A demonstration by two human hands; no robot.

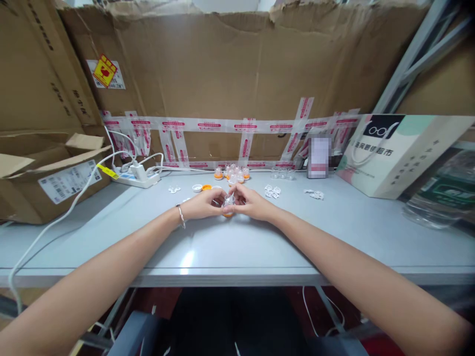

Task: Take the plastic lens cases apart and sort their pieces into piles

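grey table [334, 237] runs across the scene; cardboard wall [222, 69] stands at its far edge, taped along the bottom. white paper bag [401, 153] lies far right, power strip [135, 175] far left. left hand [203, 203] and right hand [251, 201] meet at table centre, fingers of both closed on a small clear vial [228, 203] with an orange base, held just above the tabletop. cluster of similar vials [232, 173] stands just beyond. loose caps [202, 187] lie left of it.

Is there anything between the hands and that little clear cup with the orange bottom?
Nothing visible. The left hand and right hand both touch the small clear plastic cup with the orange base, holding it over the grey table.
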